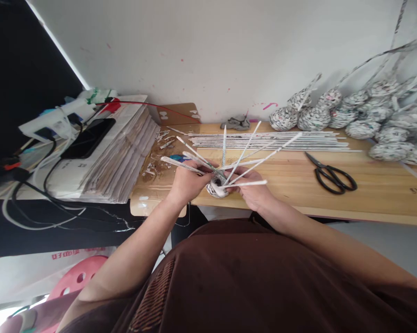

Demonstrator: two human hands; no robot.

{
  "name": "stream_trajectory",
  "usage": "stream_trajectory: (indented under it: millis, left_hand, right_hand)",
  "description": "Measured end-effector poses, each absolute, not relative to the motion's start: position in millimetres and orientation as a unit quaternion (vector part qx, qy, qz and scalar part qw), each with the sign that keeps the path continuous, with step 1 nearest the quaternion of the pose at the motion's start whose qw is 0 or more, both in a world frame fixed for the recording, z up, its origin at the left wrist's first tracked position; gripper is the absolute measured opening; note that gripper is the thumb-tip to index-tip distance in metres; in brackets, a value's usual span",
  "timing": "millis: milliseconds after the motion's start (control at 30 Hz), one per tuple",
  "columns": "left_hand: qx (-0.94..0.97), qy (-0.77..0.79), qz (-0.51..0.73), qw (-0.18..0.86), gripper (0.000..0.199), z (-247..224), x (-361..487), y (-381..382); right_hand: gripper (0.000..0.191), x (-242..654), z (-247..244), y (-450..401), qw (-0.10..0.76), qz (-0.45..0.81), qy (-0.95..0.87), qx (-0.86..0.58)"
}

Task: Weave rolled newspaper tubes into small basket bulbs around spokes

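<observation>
Near the frame's centre, left hand (191, 182) and right hand (253, 187) pinch a round, grey-white woven-paper form (216, 189), fingers curled nearly closed; uneven pulling could kink its splayed white paper rods (281, 148).

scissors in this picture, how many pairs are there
1. The scissors lie on the wooden table, right of the right hand and nearer the person than the paper sticks. The paper balls could hide more.
</observation>
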State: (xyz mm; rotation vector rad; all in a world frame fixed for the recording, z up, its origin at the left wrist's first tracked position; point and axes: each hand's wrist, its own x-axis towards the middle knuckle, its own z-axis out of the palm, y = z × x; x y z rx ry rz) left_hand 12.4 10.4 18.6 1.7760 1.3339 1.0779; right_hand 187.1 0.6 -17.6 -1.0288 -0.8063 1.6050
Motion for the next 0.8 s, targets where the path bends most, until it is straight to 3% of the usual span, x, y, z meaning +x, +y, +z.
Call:
stream_trajectory:
  millis: [167, 333, 467, 700, 800]
  left_hand:
    - [0.74, 0.491, 0.384, 0.254, 0.014, 26.6, 14.1, 5.9]
    - [0.697, 0.502, 0.385, 0.338, 0.026, 26.2, 8.8, 4.3]
    - [0.661, 0.515, 0.392, 0.378, 0.015, 23.1, 7.5, 3.0]
    - [0.751, 0.531, 0.35, 0.178, 0.018, 27.9, 15.5, -9.7]
    - [0.777, 0.509, 0.343, 0.141, 0.018, 27.9, 15.7, -15.4]
  right_hand:
    - [0.035, 187.1, -13.8, -1.5, 0.487, 0.648, -0.402, -0.426]
    - [0.034, 187.7, -12.1, -5.1, 0.503, 0.622, -0.421, -0.429]
    - [0.031, 186.1, -15.7, -6.5, 0.513, 0.611, -0.429, -0.423]
    - [0.03, 190.3, -20.3, -5.4, 0.488, 0.546, -0.513, -0.447]
    - [0.03, 193.5, -17.3, -6.5, 0.475, 0.507, -0.549, -0.464]
